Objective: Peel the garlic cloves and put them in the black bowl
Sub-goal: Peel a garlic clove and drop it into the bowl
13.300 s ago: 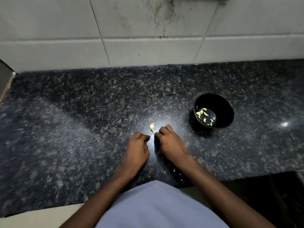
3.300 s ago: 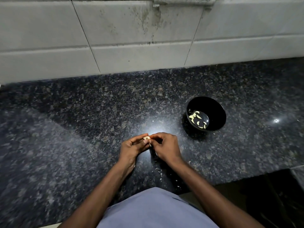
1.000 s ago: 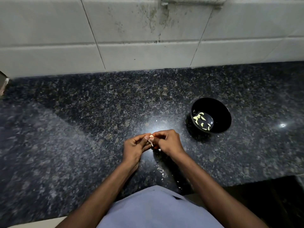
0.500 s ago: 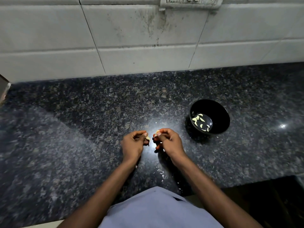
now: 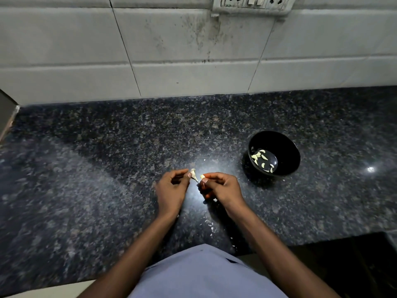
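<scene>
Just below the middle of the frame, the left hand [image 5: 171, 191] is pinching a pale, pointed scrap that looks like papery garlic skin [image 5: 193, 174] between thumb and fingertip, its other fingers loosely curled. Just to its right, apart from it by a small gap, the right hand [image 5: 222, 190] is gripping a small yellowish garlic clove [image 5: 202, 177] at its fingertips, with the remaining fingers folded under; whether that clove is wholly bare is too small to tell, though it is showing a clean yellow end. Both hands are hovering over the bright glare spot on the dark speckled granite counter [image 5: 86, 190]. To the right of the hands and a little higher in the frame, the black bowl [image 5: 285, 151] is standing upright on the counter, and several peeled cloves [image 5: 263, 161] are already lying at its bottom. Bits of white peel [image 5: 211, 227] are littering the counter nearer the person's body, at lower centre. Judging from this, the task is well under way: a batch is already done, one more clove appears to be coming free of its skin, and it is not yet in the bowl. No unpeeled stock is showing anywhere in view, so how many cloves are left cannot be told.
</scene>
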